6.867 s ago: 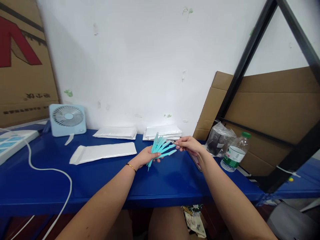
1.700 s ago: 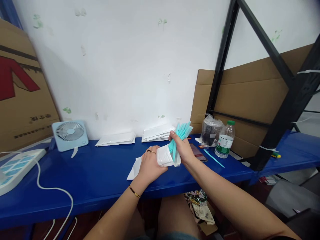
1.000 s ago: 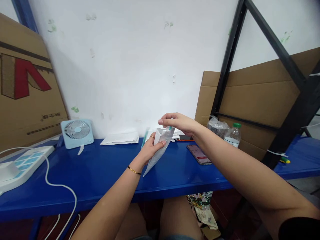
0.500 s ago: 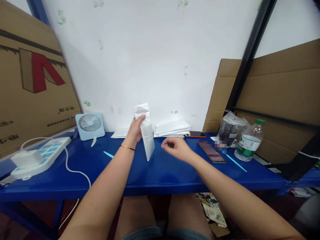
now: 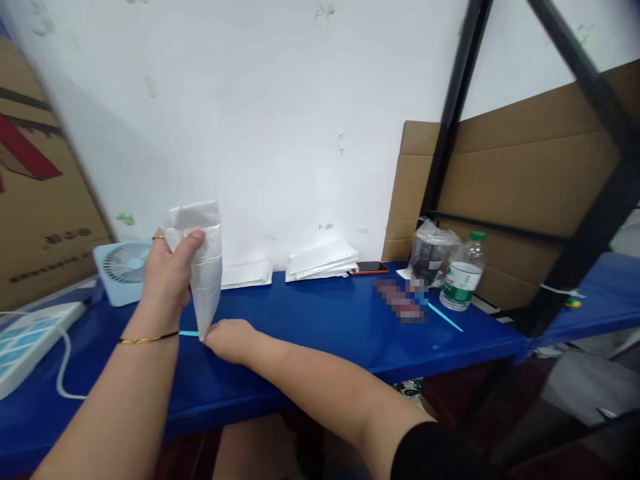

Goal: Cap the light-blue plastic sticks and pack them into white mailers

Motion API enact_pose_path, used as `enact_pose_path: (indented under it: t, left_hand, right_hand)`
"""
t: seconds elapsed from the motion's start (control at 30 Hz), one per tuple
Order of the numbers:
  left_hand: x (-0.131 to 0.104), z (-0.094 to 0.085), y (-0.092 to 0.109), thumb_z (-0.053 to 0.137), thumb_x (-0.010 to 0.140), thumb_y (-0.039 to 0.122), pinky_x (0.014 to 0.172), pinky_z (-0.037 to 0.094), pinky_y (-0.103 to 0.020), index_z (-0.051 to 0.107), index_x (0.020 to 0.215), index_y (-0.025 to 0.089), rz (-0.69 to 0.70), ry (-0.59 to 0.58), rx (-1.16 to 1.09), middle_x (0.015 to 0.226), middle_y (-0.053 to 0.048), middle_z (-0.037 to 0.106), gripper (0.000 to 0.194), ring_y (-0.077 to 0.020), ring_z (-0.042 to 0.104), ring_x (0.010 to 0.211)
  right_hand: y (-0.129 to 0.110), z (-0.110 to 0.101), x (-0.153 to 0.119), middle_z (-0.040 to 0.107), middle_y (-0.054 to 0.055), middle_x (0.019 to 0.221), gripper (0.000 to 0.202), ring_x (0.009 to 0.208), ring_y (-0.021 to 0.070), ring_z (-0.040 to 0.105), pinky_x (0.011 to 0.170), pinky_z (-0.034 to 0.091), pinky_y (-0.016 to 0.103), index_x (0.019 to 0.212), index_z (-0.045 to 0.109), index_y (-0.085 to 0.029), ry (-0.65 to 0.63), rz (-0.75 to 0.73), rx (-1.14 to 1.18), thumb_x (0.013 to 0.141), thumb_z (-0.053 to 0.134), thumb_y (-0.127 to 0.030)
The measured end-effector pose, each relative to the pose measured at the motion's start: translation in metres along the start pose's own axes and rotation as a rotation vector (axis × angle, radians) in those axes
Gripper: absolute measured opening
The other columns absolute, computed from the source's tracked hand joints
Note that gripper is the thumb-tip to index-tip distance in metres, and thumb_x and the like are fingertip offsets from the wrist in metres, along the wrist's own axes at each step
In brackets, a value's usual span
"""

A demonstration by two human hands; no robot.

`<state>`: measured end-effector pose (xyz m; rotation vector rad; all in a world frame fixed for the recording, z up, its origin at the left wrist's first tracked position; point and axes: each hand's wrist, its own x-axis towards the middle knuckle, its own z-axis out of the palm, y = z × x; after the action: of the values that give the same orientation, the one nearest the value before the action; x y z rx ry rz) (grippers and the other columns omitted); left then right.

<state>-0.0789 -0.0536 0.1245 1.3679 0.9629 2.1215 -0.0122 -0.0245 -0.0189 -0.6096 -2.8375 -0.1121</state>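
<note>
The left hand (image 5: pixel 167 277) clasps a white pouch (image 5: pixel 209 267), contents hidden, long axis upright; the right hand (image 5: pixel 231 340) curls at its lower tip near a turquoise stick (image 5: pixel 189 333), grasp unclear.

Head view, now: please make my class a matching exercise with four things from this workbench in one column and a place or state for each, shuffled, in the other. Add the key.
Things
1. White pouch
2. Light blue fan
3. Bottle
4. Orange-edged phone

Places and states
A. Topped with a green cap
B. Partly hidden behind the left hand
C. Lying flat beside a stack of white packets
D. Held up between thumb and fingers

Right pairs: 1-D, 2-B, 3-A, 4-C
</note>
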Motion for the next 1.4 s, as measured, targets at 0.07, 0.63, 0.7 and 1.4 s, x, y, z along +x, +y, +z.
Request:
enact_pose_path:
  t: [0.07, 0.63, 0.7, 1.4]
  left_hand:
    - [-0.010, 0.004, -0.013, 0.067, 0.064, 0.033, 0.068, 0.048, -0.023, 0.051, 0.107, 0.018, -0.039, -0.085, 0.080, 0.088, 0.001, 0.062, 0.048, -0.0109, 0.057, 0.072]
    - [-0.127, 0.044, -0.092, 0.062, 0.058, 0.060, 0.096, 0.031, -0.042, 0.043, 0.128, 0.026, 0.123, -1.152, 0.951, 0.125, -0.010, 0.050, 0.080, -0.0300, 0.045, 0.114]
    - [-0.126, 0.042, -0.094, 0.063, 0.057, 0.062, 0.099, 0.027, -0.043, 0.041, 0.129, 0.027, 0.118, -1.129, 0.977, 0.129, -0.010, 0.048, 0.084, -0.0310, 0.041, 0.119]
    - [-0.124, -0.027, -0.096, 0.038, 0.079, 0.060, 0.102, 0.031, -0.044, 0.031, 0.134, 0.013, -0.179, -0.599, 1.008, 0.137, -0.017, 0.037, 0.073, -0.0287, 0.035, 0.127]
  right_hand:
    - [0.023, -0.004, -0.028, 0.064, 0.009, 0.088, 0.025, 0.082, 0.0226, 0.061, 0.065, 0.047, 0.030, 0.095, 0.061, -0.015, 0.034, 0.077, -0.023, 0.081, 0.041, -0.009]
    - [0.099, -0.078, -0.314, 0.063, 0.008, 0.090, 0.030, 0.086, 0.0196, 0.055, 0.075, 0.044, 0.032, 0.097, 0.065, -0.022, 0.320, 0.456, -0.193, 0.080, 0.043, -0.010]
    - [0.095, -0.079, -0.309, 0.063, 0.009, 0.087, 0.029, 0.084, 0.0198, 0.055, 0.075, 0.044, 0.032, 0.096, 0.066, -0.021, 0.254, 0.408, -0.259, 0.081, 0.044, -0.011]
    - [0.087, -0.056, -0.265, 0.065, 0.003, 0.078, 0.014, 0.074, 0.0147, 0.059, 0.070, 0.044, 0.026, 0.084, 0.071, -0.021, 0.316, 0.494, 0.364, 0.078, 0.059, -0.026]
